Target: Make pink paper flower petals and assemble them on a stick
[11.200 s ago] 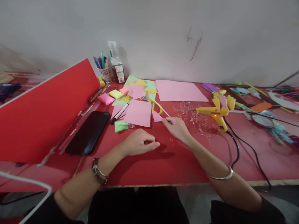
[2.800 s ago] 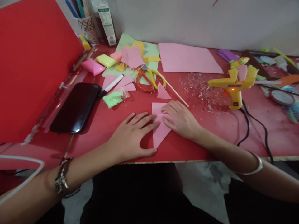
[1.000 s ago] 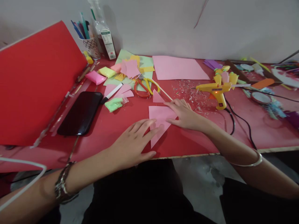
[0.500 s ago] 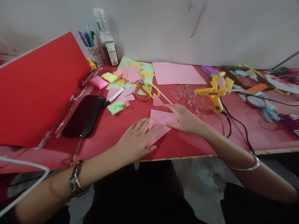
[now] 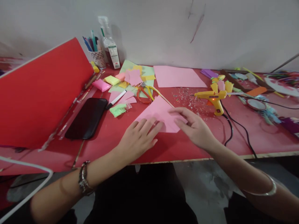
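Note:
A pink paper piece [image 5: 160, 114] sits near the front of the red table [image 5: 245, 137], partly lifted off it. My left hand [image 5: 137, 138] has its fingers extended, the fingertips on the paper's near left edge. My right hand [image 5: 193, 127] pinches the paper's right side between thumb and fingers. Orange and yellow scissors [image 5: 144, 93] and a thin wooden stick [image 5: 164, 98] lie just behind the paper.
A yellow glue gun [image 5: 213, 98] with black cord stands at the right, beside paper scraps. A black phone [image 5: 87, 118] and a tilted red board [image 5: 42, 93] are at the left. Coloured paper, a marker, a pen cup and a bottle sit at the back.
The folded pink triangle that lay flat under both hands now appears larger and raised. My right hand went from pressing flat to pinching it. The head camera shifted slightly.

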### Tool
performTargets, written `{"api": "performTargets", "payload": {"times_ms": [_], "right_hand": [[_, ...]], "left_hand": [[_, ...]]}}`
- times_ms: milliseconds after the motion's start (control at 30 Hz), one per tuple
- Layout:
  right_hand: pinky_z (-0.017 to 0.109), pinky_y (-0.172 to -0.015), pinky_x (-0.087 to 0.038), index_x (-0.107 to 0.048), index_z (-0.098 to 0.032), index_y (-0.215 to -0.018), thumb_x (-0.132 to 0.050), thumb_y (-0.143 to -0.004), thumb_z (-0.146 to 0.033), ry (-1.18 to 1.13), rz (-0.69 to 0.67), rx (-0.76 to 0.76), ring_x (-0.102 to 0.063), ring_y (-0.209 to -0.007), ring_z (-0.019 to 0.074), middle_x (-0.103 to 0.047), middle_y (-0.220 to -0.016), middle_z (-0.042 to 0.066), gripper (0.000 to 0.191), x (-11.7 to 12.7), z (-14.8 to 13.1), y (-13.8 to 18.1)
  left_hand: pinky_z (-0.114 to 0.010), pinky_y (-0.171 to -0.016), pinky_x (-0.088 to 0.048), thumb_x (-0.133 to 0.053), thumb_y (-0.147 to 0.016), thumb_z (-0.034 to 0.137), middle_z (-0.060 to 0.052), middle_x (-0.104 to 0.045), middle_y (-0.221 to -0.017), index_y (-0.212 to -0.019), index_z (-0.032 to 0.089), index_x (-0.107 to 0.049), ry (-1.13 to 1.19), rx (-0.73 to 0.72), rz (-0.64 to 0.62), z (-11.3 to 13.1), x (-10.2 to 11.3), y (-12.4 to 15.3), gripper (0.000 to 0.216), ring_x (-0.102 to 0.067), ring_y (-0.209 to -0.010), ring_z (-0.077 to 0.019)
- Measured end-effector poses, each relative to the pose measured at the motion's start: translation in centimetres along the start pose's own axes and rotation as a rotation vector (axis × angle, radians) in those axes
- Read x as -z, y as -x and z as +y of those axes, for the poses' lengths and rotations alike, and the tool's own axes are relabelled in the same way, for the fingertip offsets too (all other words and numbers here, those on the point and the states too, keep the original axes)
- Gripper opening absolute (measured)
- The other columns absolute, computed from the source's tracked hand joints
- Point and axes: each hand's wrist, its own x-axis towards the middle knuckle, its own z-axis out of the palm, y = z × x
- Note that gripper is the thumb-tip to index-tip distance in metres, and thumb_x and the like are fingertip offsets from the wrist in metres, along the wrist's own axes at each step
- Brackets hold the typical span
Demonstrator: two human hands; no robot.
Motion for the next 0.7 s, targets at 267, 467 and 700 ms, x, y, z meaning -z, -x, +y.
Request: {"api": "performTargets", "payload": {"times_ms": [267, 467, 700], "right_hand": [[0.042, -0.088, -0.039, -0.038, -0.023, -0.120, -0.048, -0.074, -0.049, 0.263, -0.145, 0.351, -0.041, -0.109, 0.0253, -0.043, -0.115, 0.011, 0.054, 1.2, -1.1, 2.7], [0.039, -0.092, -0.035, -0.053, -0.031, -0.104, -0.046, -0.081, -0.014, 0.750, -0.094, 0.677, -0.039, -0.109, 0.0202, -0.050, -0.112, 0.004, 0.030, 0.7, -0.1, 2.9], [0.026, -0.064, -0.043, -0.059, -0.017, -0.083, -0.032, -0.084, -0.005, 0.925, -0.125, 0.885, -0.055, -0.070, 0.0120, -0.065, -0.080, 0.003, 0.029, -1.4, 0.4, 2.7]], "left_hand": [[-0.024, -0.040, -0.029, -0.033, -0.085, 0.013, 0.003, -0.048, -0.057, -0.073, 0.018, -0.046, -0.086, -0.153, 0.235, -1.2, 0.7, 0.0, 0.018, -0.043, -0.045, -0.0105], [-0.023, -0.051, -0.036, -0.028, -0.086, 0.009, 0.003, -0.053, -0.061, -0.071, 0.019, -0.044, 0.051, -0.410, 0.209, -2.8, 0.2, -0.3, 0.024, -0.048, -0.056, -0.0103], [-0.027, -0.064, -0.042, -0.035, -0.084, 0.014, -0.003, -0.061, -0.083, -0.086, 0.015, -0.049, 0.134, -0.316, 0.064, -1.8, -0.4, 0.2, 0.015, -0.054, -0.073, -0.0139]]}}
